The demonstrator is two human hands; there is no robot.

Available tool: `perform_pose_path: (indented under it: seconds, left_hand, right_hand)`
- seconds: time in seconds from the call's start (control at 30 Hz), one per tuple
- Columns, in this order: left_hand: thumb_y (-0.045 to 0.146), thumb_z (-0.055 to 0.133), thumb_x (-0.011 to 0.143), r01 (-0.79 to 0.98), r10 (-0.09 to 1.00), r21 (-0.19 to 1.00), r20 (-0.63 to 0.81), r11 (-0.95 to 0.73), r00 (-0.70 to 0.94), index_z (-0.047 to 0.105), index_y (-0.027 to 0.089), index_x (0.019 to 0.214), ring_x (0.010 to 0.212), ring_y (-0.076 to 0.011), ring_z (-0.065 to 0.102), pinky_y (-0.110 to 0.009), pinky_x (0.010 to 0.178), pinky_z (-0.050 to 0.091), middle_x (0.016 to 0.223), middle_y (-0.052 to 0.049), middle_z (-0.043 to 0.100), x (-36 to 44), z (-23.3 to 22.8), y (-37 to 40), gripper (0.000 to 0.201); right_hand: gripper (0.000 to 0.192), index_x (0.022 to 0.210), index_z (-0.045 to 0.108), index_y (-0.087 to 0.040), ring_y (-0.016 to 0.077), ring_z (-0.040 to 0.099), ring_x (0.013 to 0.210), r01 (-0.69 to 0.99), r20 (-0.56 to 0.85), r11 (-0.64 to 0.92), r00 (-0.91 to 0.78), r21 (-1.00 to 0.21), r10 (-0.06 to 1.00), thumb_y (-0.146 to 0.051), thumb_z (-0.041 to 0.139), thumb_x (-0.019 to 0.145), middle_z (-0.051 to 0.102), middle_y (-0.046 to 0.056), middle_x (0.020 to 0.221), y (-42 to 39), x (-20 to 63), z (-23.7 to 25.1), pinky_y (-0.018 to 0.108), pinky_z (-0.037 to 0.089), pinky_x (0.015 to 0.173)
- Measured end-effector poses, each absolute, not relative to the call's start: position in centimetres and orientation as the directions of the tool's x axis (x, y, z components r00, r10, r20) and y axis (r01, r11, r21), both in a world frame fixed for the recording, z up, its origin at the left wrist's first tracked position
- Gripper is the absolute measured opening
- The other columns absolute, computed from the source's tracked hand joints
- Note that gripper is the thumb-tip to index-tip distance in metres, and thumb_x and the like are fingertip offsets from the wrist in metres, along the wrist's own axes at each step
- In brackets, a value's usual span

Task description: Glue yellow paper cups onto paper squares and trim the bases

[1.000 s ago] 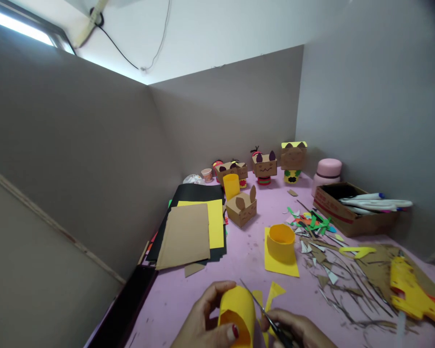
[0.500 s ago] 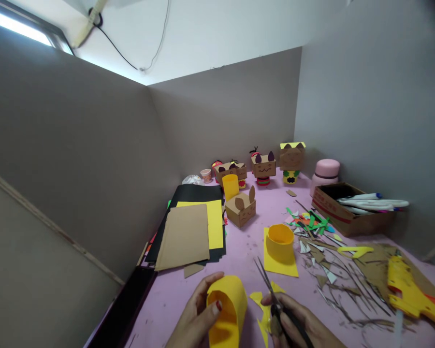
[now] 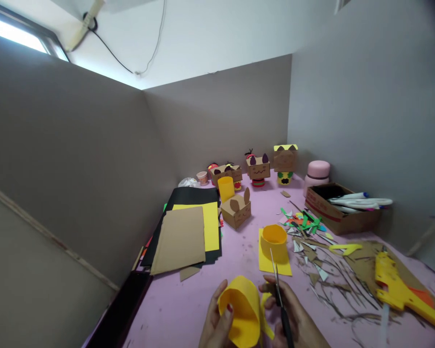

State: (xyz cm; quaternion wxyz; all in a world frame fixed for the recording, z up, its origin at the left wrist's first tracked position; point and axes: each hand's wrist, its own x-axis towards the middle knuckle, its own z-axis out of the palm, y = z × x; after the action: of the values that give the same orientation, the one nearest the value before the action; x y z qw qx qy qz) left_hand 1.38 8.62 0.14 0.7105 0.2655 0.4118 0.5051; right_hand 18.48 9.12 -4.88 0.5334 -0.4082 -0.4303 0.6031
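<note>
My left hand (image 3: pixel 217 319) grips a yellow paper tube (image 3: pixel 244 299), thumb inside its open end and fingers around the outside. Black-handled scissors (image 3: pixel 280 295) are in my right hand (image 3: pixel 293 314), their blades pointing up and away from me. Close beside the tube, a curved yellow paper offcut (image 3: pixel 265 314) lies partly hidden by my right hand. Beyond the scissors, a second, shorter yellow tube (image 3: pixel 274 246) stands on a yellow sheet (image 3: pixel 266 268).
Cardboard sheets (image 3: pixel 179 239) lie on black and yellow paper at left. A cardboard box with ears (image 3: pixel 236 215) sits mid-table, finished figures (image 3: pixel 258 169) behind. At right are paper scraps (image 3: pixel 310 222), a pen box (image 3: pixel 339 217), a pink bottle (image 3: pixel 317 174) and a yellow glue gun (image 3: pixel 395 285).
My left hand and the yellow tube have shifted right, nearer my right hand. The scissors now point more steeply upward. The whole view has moved slightly.
</note>
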Motion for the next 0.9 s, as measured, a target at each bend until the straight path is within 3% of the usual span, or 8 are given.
perform_pose_path:
  seconds: [0.2, 0.33, 0.47, 0.57, 0.63, 0.73, 0.9]
  left_hand:
    - [0.053, 0.084, 0.052, -0.496, 0.961, 0.824, -0.248, 0.275, 0.121, 0.045, 0.027, 0.122, 0.126, -0.0359, 0.047, -0.043, 0.103, 0.034, 0.131, -0.015, 0.054, 3.4, -0.8, 8.4, 0.084]
    - [0.066, 0.077, 0.053, -0.577, 0.942, 0.75, -0.314, 0.323, 0.119, 0.045, 0.032, 0.121, 0.126, -0.0347, 0.047, -0.045, 0.099, 0.037, 0.128, -0.012, 0.055, 2.8, -1.3, 8.8, 0.082]
    - [0.073, 0.063, 0.063, -0.651, 0.907, 0.644, -0.378, 0.401, 0.185, 0.052, 0.031, 0.122, 0.132, -0.0329, 0.039, -0.043, 0.098, 0.039, 0.138, -0.011, 0.047, 2.2, -1.9, 9.1, 0.074]
    - [0.073, 0.068, 0.058, -0.68, 0.907, 0.612, -0.365, 0.404, 0.211, 0.056, 0.03, 0.119, 0.13, -0.034, 0.041, -0.042, 0.095, 0.041, 0.14, -0.011, 0.047, 2.4, -2.1, 9.2, 0.076]
    - [0.072, 0.071, 0.055, -0.693, 0.908, 0.6, -0.364, 0.4, 0.209, 0.057, 0.03, 0.118, 0.126, -0.0334, 0.045, -0.04, 0.093, 0.042, 0.138, -0.011, 0.049, 2.7, -1.9, 9.4, 0.077]
    - [0.07, 0.071, 0.058, -0.662, 0.905, 0.627, -0.367, 0.411, 0.214, 0.057, 0.029, 0.119, 0.126, -0.0325, 0.046, -0.038, 0.092, 0.042, 0.136, -0.011, 0.051, 3.0, -1.1, 9.7, 0.075]
    - [0.068, 0.066, 0.066, -0.543, 0.93, 0.763, -0.353, 0.352, 0.106, 0.053, 0.026, 0.123, 0.137, -0.0332, 0.032, -0.041, 0.101, 0.038, 0.145, -0.01, 0.041, 3.1, 0.4, 9.5, 0.072]
  right_hand:
    - [0.08, 0.122, 0.048, -0.031, 0.0172, 0.058, 0.077, -0.474, 0.0, -0.027, -0.057, -0.88, 0.998, -0.054, 0.084, 0.054, 0.055, 0.003, 0.099, 8.6, 18.3, -3.2, 0.027, 0.049, 0.064]
    - [0.063, 0.114, 0.056, -0.032, 0.0189, 0.062, 0.083, -0.526, -0.002, -0.063, -0.116, -0.848, 0.993, -0.053, 0.081, 0.061, 0.063, 0.001, 0.095, 8.8, 19.5, -1.2, 0.032, 0.049, 0.081]
    - [0.056, 0.11, 0.063, -0.031, 0.0252, 0.067, 0.085, -0.645, -0.136, -0.261, -0.237, -0.718, 0.962, -0.056, 0.077, 0.062, 0.07, 0.003, 0.099, 8.4, 20.3, -0.2, 0.038, 0.051, 0.079]
    - [0.049, 0.098, 0.07, -0.025, 0.0312, 0.067, 0.092, -0.708, -0.208, -0.405, -0.352, -0.579, 0.913, -0.059, 0.074, 0.063, 0.074, 0.007, 0.097, 8.0, 20.2, 0.0, 0.043, 0.052, 0.078]
    - [0.046, 0.092, 0.071, -0.023, 0.0324, 0.066, 0.095, -0.73, -0.224, -0.422, -0.359, -0.538, 0.906, -0.057, 0.077, 0.061, 0.074, 0.008, 0.092, 8.0, 20.0, 0.1, 0.043, 0.053, 0.078]
    - [0.047, 0.094, 0.07, -0.024, 0.0293, 0.065, 0.098, -0.745, -0.213, -0.354, -0.283, -0.565, 0.935, -0.05, 0.083, 0.057, 0.074, 0.004, 0.09, 8.2, 19.8, 0.1, 0.039, 0.051, 0.083]
    - [0.063, 0.112, 0.06, -0.028, 0.025, 0.066, 0.092, -0.6, -0.03, -0.076, -0.086, -0.796, 0.996, -0.052, 0.083, 0.058, 0.067, 0.004, 0.097, 8.9, 19.4, -1.2, 0.034, 0.05, 0.08]
